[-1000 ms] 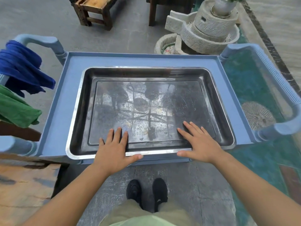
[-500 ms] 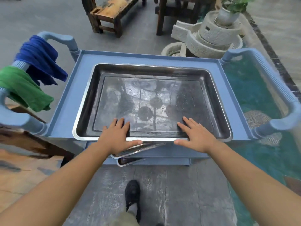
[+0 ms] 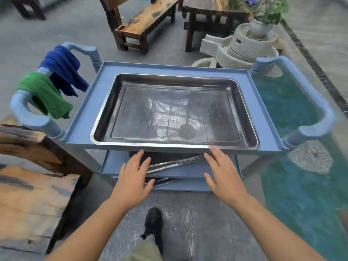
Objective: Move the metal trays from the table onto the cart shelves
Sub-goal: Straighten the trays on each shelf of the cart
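Big metal tray [image 3: 175, 112] sits flat on my cart's top shelf [image 3: 84, 117], so left hand [image 3: 133, 174] and right hand [image 3: 222, 174] hover at 6 o'clock, fingers spread, gripping nothing.

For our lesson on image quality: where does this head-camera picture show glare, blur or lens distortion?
Head view: glare and mirrored reflections on the metal tray floor; motion blur softens the right cart handle and the frame edges; wide-angle bending curves the cart rim; both hands, left hand and right hand, stay fairly sharp.
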`<state>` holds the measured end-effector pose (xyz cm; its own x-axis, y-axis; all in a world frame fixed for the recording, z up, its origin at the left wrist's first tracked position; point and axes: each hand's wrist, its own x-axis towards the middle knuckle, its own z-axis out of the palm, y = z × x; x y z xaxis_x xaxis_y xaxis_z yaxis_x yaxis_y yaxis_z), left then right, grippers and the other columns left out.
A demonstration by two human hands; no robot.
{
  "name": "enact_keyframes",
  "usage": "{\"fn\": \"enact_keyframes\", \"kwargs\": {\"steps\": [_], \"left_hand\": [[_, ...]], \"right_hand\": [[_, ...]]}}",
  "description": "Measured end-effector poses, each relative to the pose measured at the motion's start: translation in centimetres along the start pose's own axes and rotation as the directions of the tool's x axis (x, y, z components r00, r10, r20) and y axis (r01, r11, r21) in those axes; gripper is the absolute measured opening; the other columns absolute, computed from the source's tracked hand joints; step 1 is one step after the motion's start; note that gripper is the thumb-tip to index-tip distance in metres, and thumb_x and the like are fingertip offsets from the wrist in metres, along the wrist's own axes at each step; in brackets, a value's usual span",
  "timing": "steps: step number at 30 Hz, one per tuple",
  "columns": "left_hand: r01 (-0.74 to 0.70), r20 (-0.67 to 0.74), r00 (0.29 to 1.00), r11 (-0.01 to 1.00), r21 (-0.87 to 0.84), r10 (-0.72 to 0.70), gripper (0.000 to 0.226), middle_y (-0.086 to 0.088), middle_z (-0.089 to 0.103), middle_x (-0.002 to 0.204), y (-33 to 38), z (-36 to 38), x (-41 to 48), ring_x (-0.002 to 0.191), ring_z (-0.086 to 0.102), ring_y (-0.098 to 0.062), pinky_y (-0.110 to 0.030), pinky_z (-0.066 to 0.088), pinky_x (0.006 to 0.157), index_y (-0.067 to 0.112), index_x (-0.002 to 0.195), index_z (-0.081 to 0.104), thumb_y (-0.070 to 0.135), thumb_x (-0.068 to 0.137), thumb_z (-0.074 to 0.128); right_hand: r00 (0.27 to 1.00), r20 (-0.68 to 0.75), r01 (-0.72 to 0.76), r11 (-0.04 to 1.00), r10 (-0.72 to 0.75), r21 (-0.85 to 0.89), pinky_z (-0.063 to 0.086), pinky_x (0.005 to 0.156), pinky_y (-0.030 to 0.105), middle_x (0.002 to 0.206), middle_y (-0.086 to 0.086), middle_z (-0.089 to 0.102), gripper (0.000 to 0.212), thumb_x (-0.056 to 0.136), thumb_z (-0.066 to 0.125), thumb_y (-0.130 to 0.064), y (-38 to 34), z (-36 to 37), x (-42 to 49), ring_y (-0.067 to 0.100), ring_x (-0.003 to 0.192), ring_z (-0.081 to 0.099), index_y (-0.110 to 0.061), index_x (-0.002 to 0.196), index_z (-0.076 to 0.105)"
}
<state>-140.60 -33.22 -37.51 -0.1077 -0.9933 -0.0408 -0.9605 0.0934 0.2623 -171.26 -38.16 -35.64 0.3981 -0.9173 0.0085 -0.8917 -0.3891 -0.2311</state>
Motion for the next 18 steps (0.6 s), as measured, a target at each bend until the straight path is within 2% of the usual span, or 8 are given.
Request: {"fn": "enact_keyframes", "kwargs": {"steps": [3, 6, 8, 10, 13, 16, 18], "left_hand": [[0.018, 0.116, 0.993, 1.0, 0.011, -0.019, 0.068, 0.0, 0.042, 0.148, 0.0, 2.4, -0.8, 0.135, 0.04, -0.021, -0.044, 0.035, 0.112, 0.021, 0.151, 0.029, 0.049, 0.093, 0.05], [0.037, 0.211, 0.977, 0.999, -0.016, -0.033, 0.067, 0.001, 0.06, 0.13, -0.7, 4.9, 0.8, 0.116, 0.057, -0.022, -0.039, 0.049, 0.096, 0.022, 0.151, 0.026, 0.051, 0.094, 0.047], [0.054, 0.226, 0.973, 0.999, 0.007, -0.054, 0.058, 0.0, 0.067, 0.113, -1.7, 7.3, 3.0, 0.098, 0.064, -0.022, -0.037, 0.054, 0.078, 0.023, 0.143, 0.036, 0.054, 0.095, 0.045], [0.061, 0.213, 0.975, 0.998, 0.032, -0.067, 0.049, 0.0, 0.068, 0.101, -2.9, 10.3, 5.7, 0.09, 0.064, -0.022, -0.033, 0.05, 0.067, 0.023, 0.127, 0.049, 0.059, 0.094, 0.043], [0.023, 0.148, 0.989, 0.999, 0.042, -0.029, 0.054, -0.001, 0.064, 0.106, -4.8, 16.4, 9.9, 0.1, 0.06, -0.023, -0.036, 0.051, 0.075, 0.021, 0.115, 0.058, 0.066, 0.089, 0.044], [-0.02, 0.059, 0.998, 0.997, 0.072, 0.016, 0.072, -0.001, 0.06, 0.11, -6.8, 22.4, 13.9, 0.108, 0.056, -0.024, -0.039, 0.052, 0.084, 0.021, 0.119, 0.059, 0.079, 0.081, 0.04], [-0.023, 0.027, 0.999, 0.992, 0.121, 0.02, 0.089, -0.005, 0.058, 0.122, -8.0, 25.7, 15.7, 0.114, 0.054, -0.027, -0.042, 0.051, 0.089, 0.021, 0.129, 0.055, 0.088, 0.075, 0.03]], "right_hand": [[1.0, 0.024, -0.005, 0.999, 0.004, 0.047, 0.037, 0.111, 0.038, 0.138, 0.002, 0.052, 0.05, 0.093, 0.054, -0.029, 0.2, 1.7, -1.3, 0.023, 0.131, 0.047, -0.014, 0.141, 0.047], [0.985, 0.151, -0.094, 0.993, 0.082, 0.071, 0.047, 0.096, 0.034, 0.123, -0.003, 0.062, 0.047, 0.097, 0.047, -0.038, 1.3, 4.5, -0.6, 0.017, 0.118, 0.055, -0.019, 0.14, 0.046], [0.974, 0.19, -0.143, 0.987, 0.125, 0.078, 0.051, 0.09, 0.036, 0.119, -0.004, 0.064, 0.047, 0.097, 0.045, -0.044, 2.6, 7.2, 1.1, 0.016, 0.113, 0.059, -0.022, 0.139, 0.046], [0.963, 0.222, -0.172, 0.982, 0.151, 0.078, 0.052, 0.086, 0.038, 0.119, -0.004, 0.065, 0.05, 0.095, 0.044, -0.051, 4.1, 10.8, 3.4, 0.018, 0.11, 0.061, -0.025, 0.138, 0.046], [0.956, 0.239, -0.187, 0.981, 0.168, 0.059, 0.049, 0.09, 0.039, 0.128, -0.001, 0.061, 0.06, 0.091, 0.041, -0.063, 7.0, 17.2, 7.1, 0.024, 0.119, 0.057, -0.028, 0.139, 0.044], [0.98, 0.163, -0.115, 0.993, 0.111, 0.017, 0.045, 0.1, 0.04, 0.138, 0.006, 0.055, 0.083, 0.082, 0.031, -0.078, 10.1, 23.2, 11.0, 0.028, 0.127, 0.05, -0.022, 0.141, 0.046], [0.995, 0.084, -0.043, 0.998, 0.047, -0.049, 0.045, 0.099, 0.04, 0.134, 0.007, 0.058, 0.092, 0.075, 0.025, -0.086, 12.2, 26.2, 13.2, 0.03, 0.124, 0.052, -0.022, 0.136, 0.051]]}}
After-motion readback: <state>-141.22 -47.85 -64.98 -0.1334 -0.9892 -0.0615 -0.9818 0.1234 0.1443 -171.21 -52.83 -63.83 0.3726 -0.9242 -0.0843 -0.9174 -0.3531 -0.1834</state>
